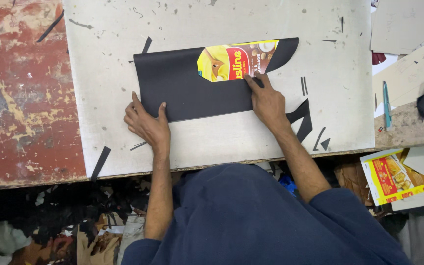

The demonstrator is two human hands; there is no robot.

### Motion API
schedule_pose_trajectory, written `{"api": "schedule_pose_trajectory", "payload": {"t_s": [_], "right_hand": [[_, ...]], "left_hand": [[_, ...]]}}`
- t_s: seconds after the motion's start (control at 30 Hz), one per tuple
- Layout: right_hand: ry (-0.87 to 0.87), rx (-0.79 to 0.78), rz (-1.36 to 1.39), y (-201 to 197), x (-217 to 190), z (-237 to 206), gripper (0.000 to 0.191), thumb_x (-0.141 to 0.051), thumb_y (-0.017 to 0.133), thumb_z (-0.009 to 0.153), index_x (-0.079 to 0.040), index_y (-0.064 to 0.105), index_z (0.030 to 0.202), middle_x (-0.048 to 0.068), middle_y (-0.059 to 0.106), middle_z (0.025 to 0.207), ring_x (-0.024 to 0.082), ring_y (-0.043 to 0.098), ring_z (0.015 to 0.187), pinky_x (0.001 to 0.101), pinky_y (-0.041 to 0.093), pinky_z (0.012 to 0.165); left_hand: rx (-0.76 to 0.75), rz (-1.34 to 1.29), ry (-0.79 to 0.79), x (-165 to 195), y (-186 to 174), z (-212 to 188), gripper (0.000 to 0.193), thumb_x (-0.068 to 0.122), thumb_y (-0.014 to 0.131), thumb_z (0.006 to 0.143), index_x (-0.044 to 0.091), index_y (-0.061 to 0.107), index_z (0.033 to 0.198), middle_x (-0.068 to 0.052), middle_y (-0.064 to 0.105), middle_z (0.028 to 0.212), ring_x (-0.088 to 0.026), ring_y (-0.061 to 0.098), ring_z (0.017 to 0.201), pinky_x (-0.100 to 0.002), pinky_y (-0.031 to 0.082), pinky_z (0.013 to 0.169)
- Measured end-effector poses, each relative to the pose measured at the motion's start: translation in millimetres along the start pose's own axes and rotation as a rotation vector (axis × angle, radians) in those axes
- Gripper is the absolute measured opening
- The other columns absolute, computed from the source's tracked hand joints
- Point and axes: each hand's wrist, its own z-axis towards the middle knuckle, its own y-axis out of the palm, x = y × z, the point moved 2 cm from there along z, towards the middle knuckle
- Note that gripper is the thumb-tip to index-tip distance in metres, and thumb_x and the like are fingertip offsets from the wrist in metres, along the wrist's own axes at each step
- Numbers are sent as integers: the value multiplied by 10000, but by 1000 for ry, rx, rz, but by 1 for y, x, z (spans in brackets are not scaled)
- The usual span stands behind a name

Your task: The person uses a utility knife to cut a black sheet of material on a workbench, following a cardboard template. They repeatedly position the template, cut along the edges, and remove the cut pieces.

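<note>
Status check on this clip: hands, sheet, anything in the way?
Left hand flat on black sheet, lower-left corner. Right hand pressing cardboard template onto sheet. Black offcuts beside right wrist, none on the sheet.

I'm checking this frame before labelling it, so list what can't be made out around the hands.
Head view only:
- Black sheet: its part under the yellow and red card template is covered.
- Right hand: whether it holds a tool is hidden by its own fingers.
- Left hand: palm hidden, back faces camera.
- Pen: details too small.
</note>
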Motion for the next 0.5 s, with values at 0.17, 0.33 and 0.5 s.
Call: {"api": "schedule_pose_trajectory", "payload": {"t_s": [0.17,0.33,0.5], "right_hand": [[-162,-98,-105,-13,13,34,451,-13,579,982,-203,679,1379,85,648,1250,285,700,1013,416,594,794],[-449,-62,-174,-14,24,76,403,-88,675,887,-210,684,1271,29,604,1476,247,614,1194,387,582,883],[-461,-200,-384,-6,26,95,632,-91,700,895,-354,597,1460,48,539,1510,283,599,1175,339,622,769]], "left_hand": [[6,-166,-26,-14,-2,-2,701,71,856,826,36,561,1461,-92,569,1136,-252,539,1078,-471,481,967],[61,-348,-39,-19,-13,-5,635,-67,792,816,-1,594,1416,-99,588,1126,-154,600,890,-305,568,732],[65,-340,-70,-19,-29,-12,487,-34,814,847,-19,671,1313,-90,716,921,-151,642,752,-301,542,635]]}}
